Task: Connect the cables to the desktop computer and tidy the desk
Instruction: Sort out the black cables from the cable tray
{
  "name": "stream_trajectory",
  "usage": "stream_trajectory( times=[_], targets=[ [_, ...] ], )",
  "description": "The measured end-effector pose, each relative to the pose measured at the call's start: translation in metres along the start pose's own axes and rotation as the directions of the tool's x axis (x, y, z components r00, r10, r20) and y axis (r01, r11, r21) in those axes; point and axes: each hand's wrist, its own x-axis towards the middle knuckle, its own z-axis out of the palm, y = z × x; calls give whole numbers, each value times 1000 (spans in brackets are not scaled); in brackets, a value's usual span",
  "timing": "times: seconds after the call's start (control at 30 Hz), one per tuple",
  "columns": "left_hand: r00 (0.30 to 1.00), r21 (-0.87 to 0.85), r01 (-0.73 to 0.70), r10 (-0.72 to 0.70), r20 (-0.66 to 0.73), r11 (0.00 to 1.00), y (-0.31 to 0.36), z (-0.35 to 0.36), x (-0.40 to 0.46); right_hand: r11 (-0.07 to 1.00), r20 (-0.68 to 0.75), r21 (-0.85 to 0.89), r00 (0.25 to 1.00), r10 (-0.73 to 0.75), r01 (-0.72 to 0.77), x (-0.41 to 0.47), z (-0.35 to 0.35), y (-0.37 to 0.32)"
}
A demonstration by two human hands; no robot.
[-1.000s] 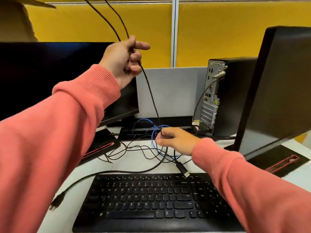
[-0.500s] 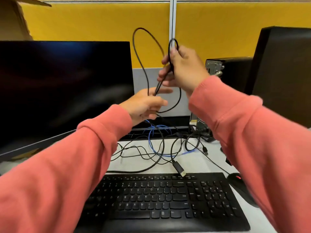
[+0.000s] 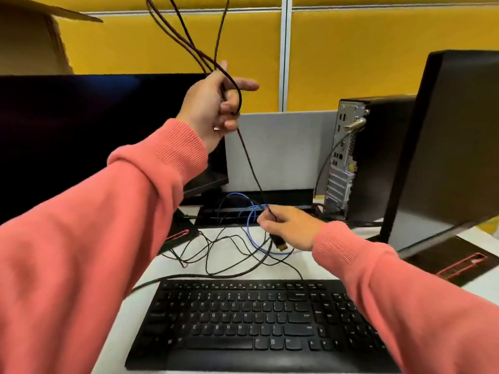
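My left hand [image 3: 213, 106] is raised in front of the left monitor and grips several loops of a black cable [image 3: 249, 166] that run up out of frame. The cable drops from it to my right hand [image 3: 289, 228], which pinches it low over the desk just above its gold-tipped plug [image 3: 279, 242]. The small desktop computer [image 3: 348, 157] stands upright at the right, its rear ports facing me, with one cable plugged in near the top. A tangle of black cables and a blue cable [image 3: 252, 228] lies on the desk behind the keyboard.
A black keyboard [image 3: 256, 319] lies at the front. A dark monitor [image 3: 81, 130] stands at the left and another monitor [image 3: 453, 136], seen from behind, at the right, both on black bases. Yellow partition panels close off the back.
My right hand has dropped from the raised loops down to the desk and now pinches the cable near its plug. My left hand has risen with the coiled loops.
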Motion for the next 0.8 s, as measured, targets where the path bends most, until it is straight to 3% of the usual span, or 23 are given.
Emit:
stream_trajectory(
  times=[0.1,0.17,0.3,0.43,0.53,0.67,0.8],
  targets=[
    [999,-41,-41,40,-29,998,6,-11,1,997,-192,28,979,73,-69,12,2,14],
    [996,-48,-47,43,-78,998,0,-25,4,994,-383,68,918,105,-85,15,-17,14],
    [986,156,78,-53,-158,985,-38,-50,-5,994,-640,92,761,103,-57,10,-64,-2],
    [991,335,126,-104,-83,934,-82,-42,-27,965,-691,205,722,24,164,8,-83,-37],
    [992,272,123,-129,4,954,-92,-22,-34,914,-712,225,697,-83,339,4,-96,-77],
    [961,85,224,-234,145,971,-89,3,-36,841,-730,243,663,-169,483,12,-113,-112],
    [951,132,165,-193,242,977,-91,14,-35,787,-713,274,666,-219,552,20,-119,-116]
  ],
)
